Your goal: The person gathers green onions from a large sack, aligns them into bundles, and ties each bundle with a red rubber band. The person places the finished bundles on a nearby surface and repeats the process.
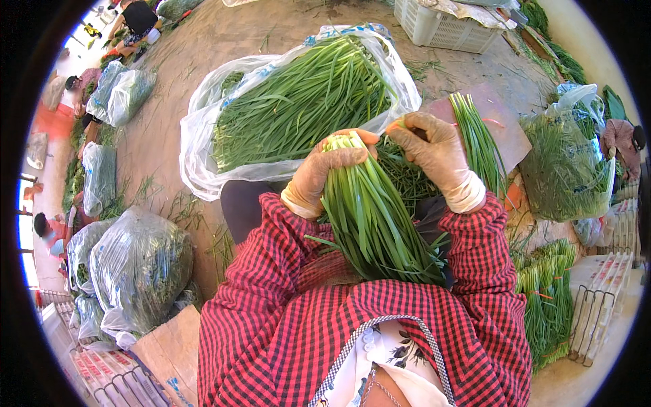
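Note:
My left hand (327,167), in a thin glove, is closed around the pale stem ends of a bunch of garlic chives (371,214). The green leaves hang down toward my lap. My right hand (434,146), also gloved, is raised just right of the bunch's top, its thumb and fingers pinched together; whatever is between them is too small to make out. In front of me lies an open clear plastic bag (203,163) full of loose chives (305,102). Beside my right hand, another bunch of chives (475,139) rests on a reddish board (512,139).
Stuffed plastic bags of greens (142,264) stand at left, with another bag (566,163) at right. Tied bunches (546,298) are stacked near my right elbow beside a white crate (600,305). A white basket (441,30) sits at the far side. Other people are seated farther off.

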### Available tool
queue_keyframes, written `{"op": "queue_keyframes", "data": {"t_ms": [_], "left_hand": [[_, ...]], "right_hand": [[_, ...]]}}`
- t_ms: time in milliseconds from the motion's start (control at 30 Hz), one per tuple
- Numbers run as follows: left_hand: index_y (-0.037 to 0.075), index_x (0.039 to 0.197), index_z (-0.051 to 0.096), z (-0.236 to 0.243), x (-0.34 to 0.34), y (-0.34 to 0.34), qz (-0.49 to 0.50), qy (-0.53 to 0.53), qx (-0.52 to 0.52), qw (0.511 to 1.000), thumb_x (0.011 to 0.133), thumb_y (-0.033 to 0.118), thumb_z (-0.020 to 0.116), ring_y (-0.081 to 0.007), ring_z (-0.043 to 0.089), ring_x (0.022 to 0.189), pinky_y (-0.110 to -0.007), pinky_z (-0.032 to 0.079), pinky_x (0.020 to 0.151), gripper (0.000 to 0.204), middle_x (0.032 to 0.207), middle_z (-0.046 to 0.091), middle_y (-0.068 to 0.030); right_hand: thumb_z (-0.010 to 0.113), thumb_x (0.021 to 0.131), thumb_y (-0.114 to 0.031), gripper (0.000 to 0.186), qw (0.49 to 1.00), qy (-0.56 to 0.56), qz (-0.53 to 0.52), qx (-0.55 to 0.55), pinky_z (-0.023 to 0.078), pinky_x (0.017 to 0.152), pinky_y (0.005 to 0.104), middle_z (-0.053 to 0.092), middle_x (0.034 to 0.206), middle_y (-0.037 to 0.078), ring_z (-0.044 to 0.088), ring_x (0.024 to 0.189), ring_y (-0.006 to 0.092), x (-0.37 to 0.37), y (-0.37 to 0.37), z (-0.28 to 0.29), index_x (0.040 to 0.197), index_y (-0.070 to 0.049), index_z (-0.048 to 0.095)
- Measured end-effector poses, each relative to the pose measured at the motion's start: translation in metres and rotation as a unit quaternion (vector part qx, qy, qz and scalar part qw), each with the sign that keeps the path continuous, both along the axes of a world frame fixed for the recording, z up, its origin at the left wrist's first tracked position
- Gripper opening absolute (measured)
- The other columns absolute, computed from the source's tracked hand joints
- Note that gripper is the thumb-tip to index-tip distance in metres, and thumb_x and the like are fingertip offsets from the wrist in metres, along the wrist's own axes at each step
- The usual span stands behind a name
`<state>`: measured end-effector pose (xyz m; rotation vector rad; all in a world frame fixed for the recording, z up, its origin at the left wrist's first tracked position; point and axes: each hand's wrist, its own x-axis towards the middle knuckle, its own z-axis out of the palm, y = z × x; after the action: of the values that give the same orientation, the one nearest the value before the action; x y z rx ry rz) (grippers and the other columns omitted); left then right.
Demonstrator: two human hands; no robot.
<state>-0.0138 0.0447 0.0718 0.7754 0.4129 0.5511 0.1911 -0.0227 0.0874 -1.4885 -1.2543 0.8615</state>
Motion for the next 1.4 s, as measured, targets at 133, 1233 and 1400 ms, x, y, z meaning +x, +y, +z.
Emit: {"op": "queue_keyframes", "data": {"t_ms": [133, 1233, 1400], "left_hand": [[0.003, 0.109, 0.061, 0.005, -0.004, 0.009, 0.063, -0.015, 0.005, 0.998, 0.087, 0.019, 0.069, -0.0207, 0.068, 0.087, -0.034, 0.057, 0.081, 0.028, 0.100, 0.069, -0.0108], [0.005, 0.113, 0.062, 0.075, 0.034, 0.010, 0.303, -0.085, 0.089, 0.945, 0.088, -0.001, 0.071, -0.0163, 0.067, 0.096, -0.030, 0.055, 0.088, 0.027, 0.106, 0.069, -0.0080], [0.005, 0.122, 0.059, 0.069, 0.044, 0.001, 0.225, -0.079, 0.091, 0.967, 0.089, 0.002, 0.070, -0.0169, 0.066, 0.102, -0.031, 0.052, 0.095, 0.034, 0.112, 0.068, -0.0076]], "right_hand": [[0.077, 0.089, -0.022, 0.043, 0.992, -0.102, 0.011, 0.074, 0.051, 0.074, 0.0258, 0.062, 0.117, 0.008, 0.061, 0.082, 0.0117, 0.002, 0.002, 0.015, 0.126, -0.003, 0.064], [0.087, 0.062, -0.034, 0.116, 0.905, -0.320, -0.111, 0.257, 0.030, 0.113, 0.0580, 0.038, 0.148, 0.025, 0.037, 0.138, 0.0461, -0.076, 0.015, 0.012, 0.153, 0.000, 0.023], [0.084, 0.062, -0.020, 0.098, 0.920, -0.281, -0.132, 0.240, 0.055, 0.078, 0.0470, 0.059, 0.112, 0.019, 0.063, 0.098, 0.0397, -0.054, 0.013, -0.007, 0.146, -0.006, 0.035]]}}
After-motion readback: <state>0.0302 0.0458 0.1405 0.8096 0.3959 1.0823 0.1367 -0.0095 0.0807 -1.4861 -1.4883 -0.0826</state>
